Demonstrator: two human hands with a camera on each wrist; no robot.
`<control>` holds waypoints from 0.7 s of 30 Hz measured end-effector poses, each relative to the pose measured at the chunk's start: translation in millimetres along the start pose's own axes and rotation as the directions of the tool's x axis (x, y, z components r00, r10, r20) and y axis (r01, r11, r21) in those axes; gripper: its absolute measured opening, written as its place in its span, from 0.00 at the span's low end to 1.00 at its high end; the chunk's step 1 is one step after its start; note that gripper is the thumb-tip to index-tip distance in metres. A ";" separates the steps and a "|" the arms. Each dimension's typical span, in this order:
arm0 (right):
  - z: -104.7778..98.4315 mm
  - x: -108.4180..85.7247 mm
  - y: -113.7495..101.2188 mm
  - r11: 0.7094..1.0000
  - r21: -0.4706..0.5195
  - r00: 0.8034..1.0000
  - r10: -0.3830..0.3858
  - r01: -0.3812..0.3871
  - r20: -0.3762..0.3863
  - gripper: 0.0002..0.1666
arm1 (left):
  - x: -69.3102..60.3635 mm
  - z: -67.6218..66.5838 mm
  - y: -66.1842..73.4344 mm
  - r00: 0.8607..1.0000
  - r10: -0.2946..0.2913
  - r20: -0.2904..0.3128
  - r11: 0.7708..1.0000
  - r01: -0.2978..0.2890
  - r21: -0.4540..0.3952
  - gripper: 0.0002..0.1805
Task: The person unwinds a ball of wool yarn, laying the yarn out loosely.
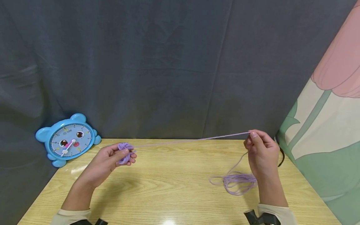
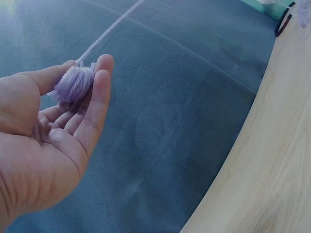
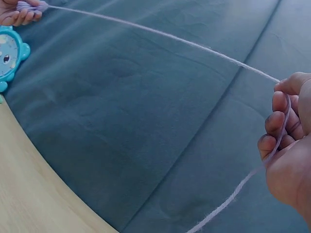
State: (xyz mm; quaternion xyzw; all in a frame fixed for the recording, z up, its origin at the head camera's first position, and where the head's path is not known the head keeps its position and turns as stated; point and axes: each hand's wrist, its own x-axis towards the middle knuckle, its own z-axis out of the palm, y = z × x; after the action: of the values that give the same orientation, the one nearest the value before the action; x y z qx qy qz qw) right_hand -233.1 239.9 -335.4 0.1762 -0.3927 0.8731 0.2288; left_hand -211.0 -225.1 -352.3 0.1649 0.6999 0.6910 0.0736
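Observation:
A small wound bundle of purple yarn (image 1: 125, 153) is pinched between the thumb and fingers of my left hand (image 1: 108, 159), above the left part of the table. From it a single strand (image 3: 160, 33) stretches nearly straight across to my right hand (image 1: 261, 153). There the thumb and index finger pinch the strand, the other fingers curling in. Below the pinch, the yarn runs past the palm in the right wrist view and drops to a loose looped pile of purple yarn (image 1: 239, 182) on the table. My right forearm partly covers that pile.
A blue animal-shaped toy clock (image 1: 71, 140) leans at the table's back left corner. A thin black curved item (image 1: 281, 157) shows behind my right hand. Dark curtain (image 1: 157, 68) hangs behind the wooden table (image 1: 174, 200); a flower-patterned panel (image 1: 326, 134) stands along the right.

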 end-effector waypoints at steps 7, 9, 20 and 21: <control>-4.9 1.1 -5.8 1.000 -0.019 0.997 -0.012 0.010 -0.076 0.10 | -1.6 -2.1 1.7 1.000 0.013 0.009 1.000 -0.013 -0.020 0.14; -5.7 1.5 -6.6 1.000 -0.022 0.996 -0.015 0.013 -0.083 0.10 | -1.8 -2.4 2.0 1.000 0.013 0.005 1.000 -0.013 -0.017 0.13; -12.1 3.8 -13.3 1.000 0.002 0.994 -0.020 0.021 -0.103 0.10 | -2.8 -6.3 1.5 0.998 -0.015 -0.055 1.000 0.016 0.017 0.19; -12.4 4.3 -14.1 1.000 0.012 0.994 -0.020 0.021 -0.110 0.10 | -2.8 -6.4 1.6 0.998 -0.015 -0.057 1.000 0.016 0.021 0.20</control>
State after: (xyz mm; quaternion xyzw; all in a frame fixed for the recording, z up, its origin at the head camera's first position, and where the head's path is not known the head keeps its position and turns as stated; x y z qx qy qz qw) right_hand -230.7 258.8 -332.6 0.1336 -0.3720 0.8816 0.2578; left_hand -210.3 -232.1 -350.8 0.1406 0.7102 0.6874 0.0571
